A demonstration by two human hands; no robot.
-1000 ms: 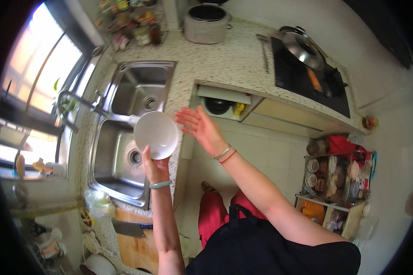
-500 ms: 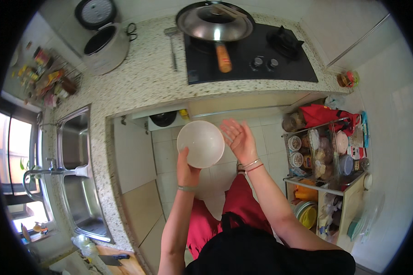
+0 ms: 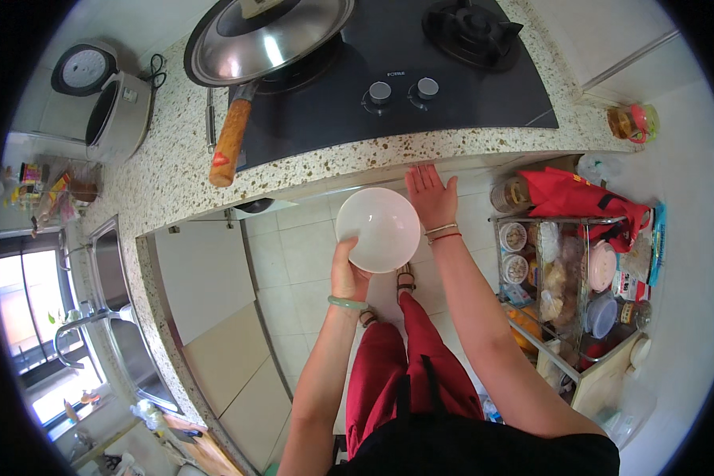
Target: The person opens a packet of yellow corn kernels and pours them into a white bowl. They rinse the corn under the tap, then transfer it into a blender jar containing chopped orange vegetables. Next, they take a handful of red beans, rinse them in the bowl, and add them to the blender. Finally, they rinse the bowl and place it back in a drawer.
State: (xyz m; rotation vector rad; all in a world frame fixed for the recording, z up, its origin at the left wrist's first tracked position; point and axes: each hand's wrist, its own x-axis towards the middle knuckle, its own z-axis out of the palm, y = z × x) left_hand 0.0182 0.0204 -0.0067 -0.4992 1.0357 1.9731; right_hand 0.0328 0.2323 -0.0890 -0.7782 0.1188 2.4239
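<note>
A plain white bowl (image 3: 379, 230) is held out in front of me over the floor, its inside facing up with nothing visible in it. My left hand (image 3: 347, 266) grips its near-left side, the thumb over the rim and the other fingers hidden underneath. Just right of the bowl, my right hand (image 3: 434, 198) is open, palm up, with fingers stretched toward the counter edge. It holds nothing, and whether it touches the rim I cannot tell.
Ahead, a lidded wok (image 3: 274, 44) sits on the black gas hob (image 3: 420, 111), its wooden handle (image 3: 230, 143) jutting past the hob. A rice cooker (image 3: 123, 115) stands open at the left, beyond the sink (image 3: 139, 357). A loaded wire rack (image 3: 547, 349) is on my right.
I have come closer to the hob and shifted right. The bowl stays in my left hand. My right hand's fingers have straightened and now point forward.
</note>
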